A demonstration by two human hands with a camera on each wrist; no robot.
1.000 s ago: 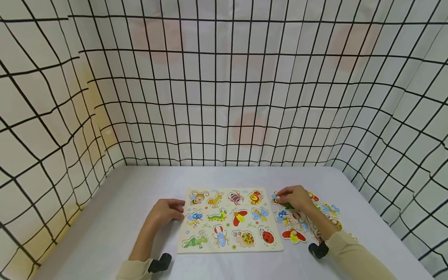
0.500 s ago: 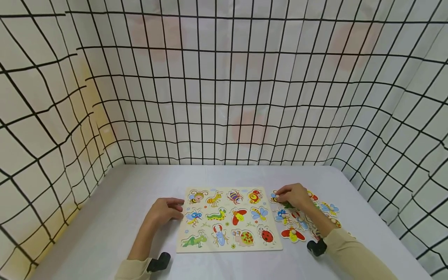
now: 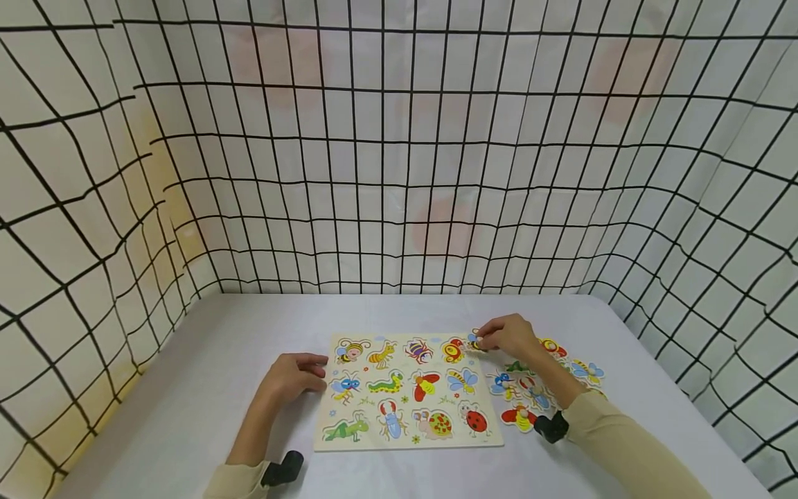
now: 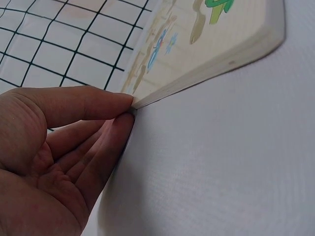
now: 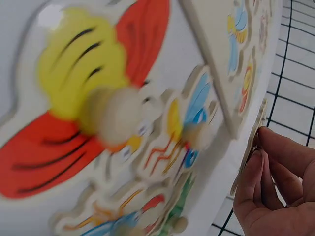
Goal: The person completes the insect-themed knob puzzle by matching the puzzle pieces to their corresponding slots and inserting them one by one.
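A pale wooden insect puzzle board (image 3: 480, 398) lies flat on the white table, printed with several bugs. At its left edge my left hand (image 3: 296, 376) rests, thumb and fingertips touching the rim in the left wrist view. My right hand (image 3: 512, 337) pinches a bee puzzle piece (image 3: 474, 341) between thumb and fingers at the board's top right corner. Seen from the right wrist, that piece is nearly edge-on and raised off the table. Below that hand lie loose pieces, among them a red-winged yellow bug (image 3: 517, 418) with a wooden knob and a blue mosquito (image 3: 502, 385).
More loose pieces sit right of the board, including a dragonfly (image 3: 587, 372) and a red-winged piece (image 3: 552, 348); the right forearm covers some. White sheeting with a black grid (image 3: 405, 166) encloses the table's back and sides. A black device (image 3: 283, 468) is worn on each wrist.
My right hand has lifted the bee piece from the loose pieces and carried it left to the board's upper right corner, uncovering a green piece. The left hand stays in place.
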